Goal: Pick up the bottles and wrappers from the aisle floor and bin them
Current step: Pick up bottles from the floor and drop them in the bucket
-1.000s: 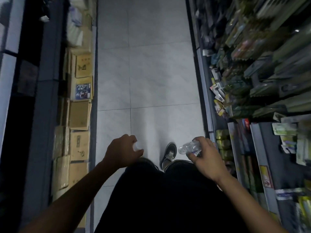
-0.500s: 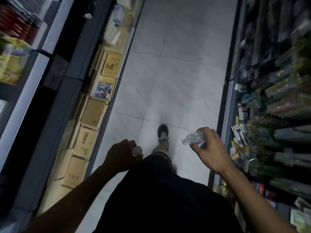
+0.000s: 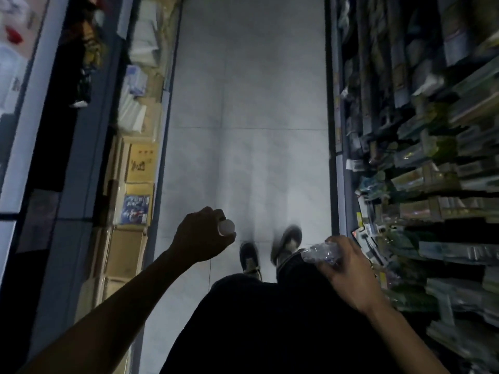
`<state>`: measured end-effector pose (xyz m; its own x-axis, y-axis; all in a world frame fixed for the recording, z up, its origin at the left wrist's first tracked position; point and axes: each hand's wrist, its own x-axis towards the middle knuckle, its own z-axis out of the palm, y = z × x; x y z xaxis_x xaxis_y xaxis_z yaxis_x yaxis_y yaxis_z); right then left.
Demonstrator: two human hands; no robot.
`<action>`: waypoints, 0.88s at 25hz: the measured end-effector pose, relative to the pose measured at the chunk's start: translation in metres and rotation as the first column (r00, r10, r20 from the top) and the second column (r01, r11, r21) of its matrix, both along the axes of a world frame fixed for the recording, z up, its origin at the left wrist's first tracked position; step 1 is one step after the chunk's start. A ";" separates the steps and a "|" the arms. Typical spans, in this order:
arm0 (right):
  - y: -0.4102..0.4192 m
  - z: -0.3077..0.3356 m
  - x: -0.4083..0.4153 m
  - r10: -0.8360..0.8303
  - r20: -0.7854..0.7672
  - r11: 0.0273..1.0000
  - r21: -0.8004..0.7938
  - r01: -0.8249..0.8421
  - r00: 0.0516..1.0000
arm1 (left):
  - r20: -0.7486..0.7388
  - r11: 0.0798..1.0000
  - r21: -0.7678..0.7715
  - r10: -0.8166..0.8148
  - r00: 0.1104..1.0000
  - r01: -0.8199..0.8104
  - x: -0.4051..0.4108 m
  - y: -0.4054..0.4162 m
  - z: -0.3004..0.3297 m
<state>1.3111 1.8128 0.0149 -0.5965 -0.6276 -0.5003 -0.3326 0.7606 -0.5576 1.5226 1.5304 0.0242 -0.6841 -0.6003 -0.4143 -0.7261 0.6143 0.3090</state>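
Note:
My right hand (image 3: pixel 347 271) is closed around a crumpled clear plastic bottle (image 3: pixel 320 252), which sticks out to the left of my fingers. My left hand (image 3: pixel 201 236) is clenched on a small white object (image 3: pixel 226 227); only its round white end shows past my fingers, so I cannot tell what it is. Both hands hang in front of my dark trousers, above my two dark shoes (image 3: pixel 249 256). No bin is in view.
A narrow aisle of pale grey floor tiles (image 3: pixel 248 103) runs ahead. Cardboard boxes (image 3: pixel 129 249) are stacked along the left under a dark shelf unit. Packed shelves of goods (image 3: pixel 421 163) line the right side.
The view has swung from tilted to straight down the aisle as I walk forward. My feet have shifted. Both hands keep their hold and their place.

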 end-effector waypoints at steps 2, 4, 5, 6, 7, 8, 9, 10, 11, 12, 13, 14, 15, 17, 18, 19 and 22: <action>-0.017 -0.005 -0.039 -0.038 0.017 0.999 -0.005 0.038 0.999 | -0.011 1.000 -0.014 -0.025 1.000 0.025 -0.046 -0.027 -0.003; -0.040 -0.012 -0.082 -0.027 0.021 1.000 -0.010 0.027 0.999 | -0.017 0.999 -0.030 -0.025 1.000 0.025 -0.085 -0.050 -0.003; -0.055 -0.014 -0.104 -0.016 0.023 1.000 -0.016 0.016 1.000 | -0.021 1.000 -0.027 -0.011 1.000 0.011 -0.102 -0.060 -0.003; -0.072 -0.015 -0.128 -0.008 0.025 1.000 -0.025 0.009 1.000 | -0.022 1.000 -0.015 0.011 1.000 -0.011 -0.120 -0.070 -0.003; -0.089 -0.014 -0.150 0.005 0.024 0.999 -0.042 -0.004 1.000 | -0.018 0.999 0.006 0.038 0.999 -0.038 -0.134 -0.078 -0.002; -0.108 -0.011 -0.170 0.029 0.014 0.998 -0.060 -0.028 0.999 | -0.011 0.998 0.026 0.063 0.998 -0.063 -0.145 -0.084 -0.002; -0.128 -0.009 -0.191 0.060 -0.001 0.995 -0.077 -0.060 0.998 | -0.001 0.996 0.043 0.081 0.997 -0.081 -0.156 -0.090 -0.003; -0.149 -0.007 -0.211 0.087 -0.008 0.992 -0.087 -0.087 0.996 | 0.011 0.993 0.061 0.099 0.995 -0.099 -0.165 -0.096 -0.004; -0.172 -0.006 -0.231 0.113 -0.011 0.989 -0.095 -0.114 0.993 | 0.025 0.988 0.081 0.131 0.991 -0.133 -0.174 -0.103 -0.005; -0.194 -0.003 -0.248 0.140 -0.012 0.984 -0.108 -0.141 0.990 | 0.040 0.981 0.097 0.166 0.985 -0.169 -0.180 -0.110 -0.006; -0.216 -0.001 -0.263 0.170 -0.013 0.976 -0.137 -0.170 0.985 | 0.055 0.974 0.102 0.198 0.979 -0.203 -0.184 -0.118 -0.007; -0.239 -0.001 -0.278 0.205 -0.011 0.966 -0.158 -0.204 0.979 | 0.075 0.967 0.100 0.228 0.971 -0.234 -0.188 -0.127 -0.008; -0.262 -0.002 -0.291 0.235 -0.010 0.958 -0.169 -0.234 0.972 | 0.098 0.960 0.098 0.252 0.963 -0.261 -0.190 -0.137 -0.010; -0.309 -0.004 -0.316 0.283 -0.026 0.943 -0.175 -0.284 0.959 | 0.134 0.935 0.122 0.317 0.939 -0.333 -0.199 -0.161 -0.013; -0.333 -0.007 -0.327 0.305 -0.041 0.936 -0.172 -0.307 0.952 | 0.135 0.919 0.135 0.353 0.926 -0.370 -0.206 -0.176 -0.016; -0.353 -0.009 -0.338 0.317 -0.052 0.932 -0.168 -0.321 0.947 | 0.127 0.907 0.142 0.381 0.916 -0.397 -0.214 -0.192 -0.019; -0.415 -0.013 -0.373 0.303 -0.050 0.936 -0.169 -0.307 0.952 | 0.121 0.903 0.138 0.392 0.912 -0.407 -0.251 -0.263 -0.022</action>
<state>0.9376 1.3977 0.0021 -0.3728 -0.8569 -0.3560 -0.5479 0.5129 -0.6609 1.2715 1.2674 0.0019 -0.3568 -0.7378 -0.5731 -0.9290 0.2158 0.3006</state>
